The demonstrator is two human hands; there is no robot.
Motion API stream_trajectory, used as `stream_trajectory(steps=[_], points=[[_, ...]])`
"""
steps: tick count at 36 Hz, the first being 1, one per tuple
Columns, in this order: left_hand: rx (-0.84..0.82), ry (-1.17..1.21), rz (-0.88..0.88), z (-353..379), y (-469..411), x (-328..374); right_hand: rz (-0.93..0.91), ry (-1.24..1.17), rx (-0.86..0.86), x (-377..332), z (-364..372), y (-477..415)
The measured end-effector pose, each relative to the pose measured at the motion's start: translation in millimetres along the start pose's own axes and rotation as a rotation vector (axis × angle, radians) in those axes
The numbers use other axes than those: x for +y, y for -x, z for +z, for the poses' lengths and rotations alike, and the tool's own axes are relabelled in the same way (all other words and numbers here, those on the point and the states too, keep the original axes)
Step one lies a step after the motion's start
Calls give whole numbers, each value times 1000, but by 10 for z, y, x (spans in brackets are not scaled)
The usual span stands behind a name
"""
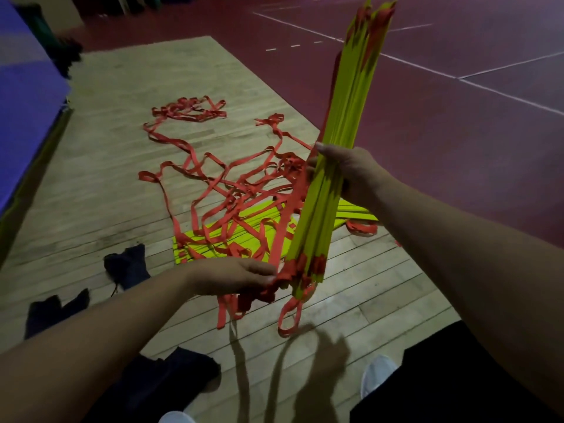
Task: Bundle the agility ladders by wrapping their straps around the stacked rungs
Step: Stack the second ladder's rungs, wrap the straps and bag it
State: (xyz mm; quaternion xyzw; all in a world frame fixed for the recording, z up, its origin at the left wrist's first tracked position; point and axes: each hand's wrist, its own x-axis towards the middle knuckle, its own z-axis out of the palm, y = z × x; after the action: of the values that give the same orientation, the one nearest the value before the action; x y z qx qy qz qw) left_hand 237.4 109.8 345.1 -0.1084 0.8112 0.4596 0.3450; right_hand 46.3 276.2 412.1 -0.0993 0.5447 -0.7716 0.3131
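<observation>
1. Tangled straps (213, 184) sprawled across the floor (106, 178); they would probably knot or snag when drawn in
2. The stacked rungs (345, 117) stood tilted in mid-air; a slack grip could fan them apart
3. The right hand (354, 175) clamped the stack's middle; the left hand (238, 277), well apart, pinched straps at its lower end

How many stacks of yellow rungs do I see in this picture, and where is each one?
2. One held stack stands nearly upright, gripped by the right hand. One floor pile lies on the wooden floor under tangled red straps; part is hidden.
</observation>
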Motion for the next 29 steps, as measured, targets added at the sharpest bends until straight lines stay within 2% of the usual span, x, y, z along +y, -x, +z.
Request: stream_trajectory(steps=[6, 10, 12, 15, 17, 21, 26, 29], points=[[-20, -83, -68, -250, -27, -130, -57, -22, 37, 79, 42, -19], [117, -243, -97, -338, -47, -222, -28, -36, -33, 94, 25, -27], [253, -132, -55, -385, -62, -246, -31, -12, -40, 80, -4, -48], [446, 162, -26, -458, -67, -265, -75, 3, -20, 42, -40, -88], [508, 231, -44, -486, -78, -291, -88, -11, 2, 26, -51, -114], [447, -3, -22, -504, -22, -255, -87, -40, 58, 29, -55, -158], [312, 2, 142, -537, 174, -128, -54, -36, 105, 58, -57, -179], [196, -101, 220, -591, 239, -127, -48, -6, 159, 70, -110, -217]])
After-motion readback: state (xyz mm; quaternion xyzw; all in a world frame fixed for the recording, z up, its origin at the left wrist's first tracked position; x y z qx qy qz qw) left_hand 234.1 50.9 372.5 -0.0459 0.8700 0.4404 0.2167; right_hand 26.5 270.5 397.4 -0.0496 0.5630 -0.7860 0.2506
